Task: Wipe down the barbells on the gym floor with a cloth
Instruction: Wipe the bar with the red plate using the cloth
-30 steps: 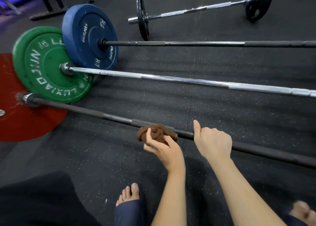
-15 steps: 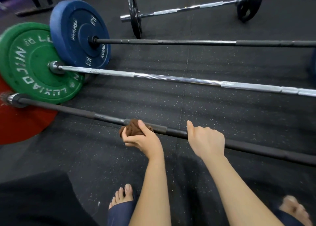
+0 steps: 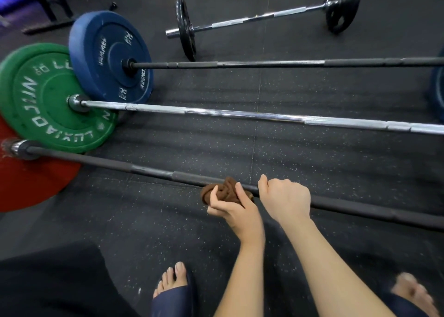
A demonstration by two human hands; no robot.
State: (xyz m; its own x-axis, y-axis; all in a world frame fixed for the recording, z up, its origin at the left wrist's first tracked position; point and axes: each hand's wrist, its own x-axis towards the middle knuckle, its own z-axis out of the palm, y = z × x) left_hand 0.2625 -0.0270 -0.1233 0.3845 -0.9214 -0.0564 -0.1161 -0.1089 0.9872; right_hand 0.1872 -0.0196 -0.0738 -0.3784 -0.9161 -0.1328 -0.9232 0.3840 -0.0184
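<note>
- The left hand is gripping the brown cloth with its fingers, pressing it onto the nearest black barbell.
- The right hand is clasping the same bar, fingers curled.
- The cloth is now sitting just beside the right hand, closer than half a second ago.

Gym, free-weights area. Black speckled rubber floor. Lying on it side by side: black barbell with red bumper plate, chrome barbell with green bumper plate lettered LUXIAOJUN, second black barbell with blue bumper plate, short chrome bar with black iron plates. Dark equipment frame top left.
</note>
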